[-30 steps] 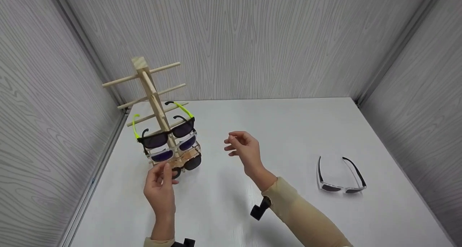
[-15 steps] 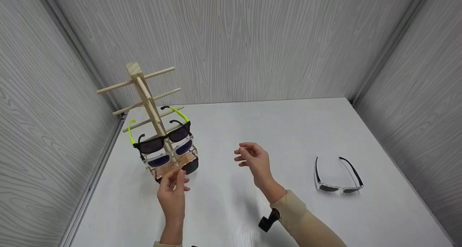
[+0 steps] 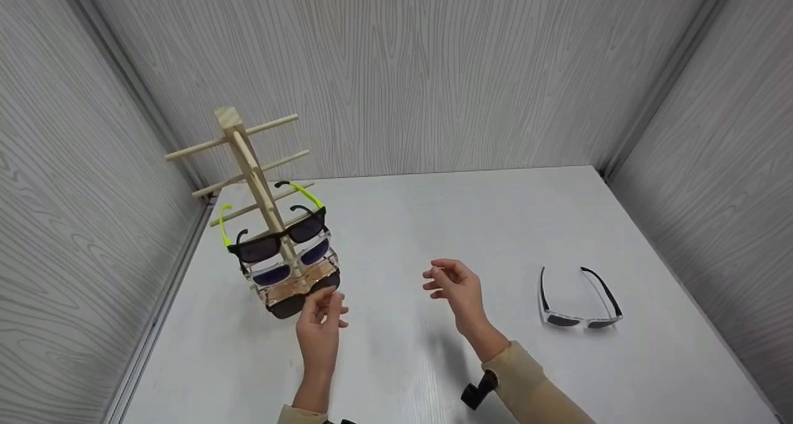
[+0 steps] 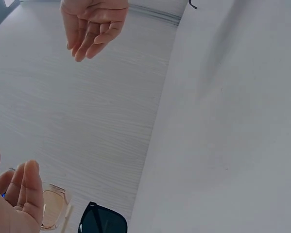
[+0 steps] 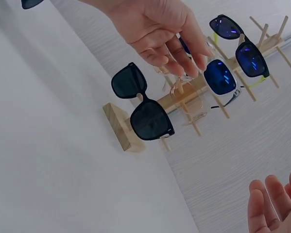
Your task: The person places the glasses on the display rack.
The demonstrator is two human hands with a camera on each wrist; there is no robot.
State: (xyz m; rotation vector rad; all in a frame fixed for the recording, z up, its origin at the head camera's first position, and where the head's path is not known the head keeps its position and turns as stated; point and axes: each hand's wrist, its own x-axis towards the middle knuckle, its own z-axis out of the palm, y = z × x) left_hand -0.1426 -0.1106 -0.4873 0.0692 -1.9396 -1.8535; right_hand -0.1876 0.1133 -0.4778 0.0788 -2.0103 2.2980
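My left hand [image 3: 319,331] is just in front of the lowest sunglasses on a wooden display rack [image 3: 267,208], fingers loosely bent and holding nothing. Those lowest ones are black sunglasses [image 5: 150,120]. Above them hang peach-tinted glasses [image 3: 285,291], clear-framed sunglasses with blue lenses [image 3: 272,276], and black sunglasses with neon-green temples [image 3: 259,250]. To the right, over the table, my right hand [image 3: 461,294] hovers with relaxed fingers and nothing in it. In the right wrist view the left hand [image 5: 160,34] overlaps part of the rack.
Clear-framed sunglasses with black temples [image 3: 564,321] lie with temples spread on the white table [image 3: 396,225], right of my right hand. The rack's upper pegs [image 3: 272,124] carry nothing. Grey wood-grain panels [image 3: 403,70] enclose the back and both sides.
Both hands have moved to the right and a little toward me, the left passing across the front of the lowest black sunglasses. The view has shifted slightly; the glasses stay in place.
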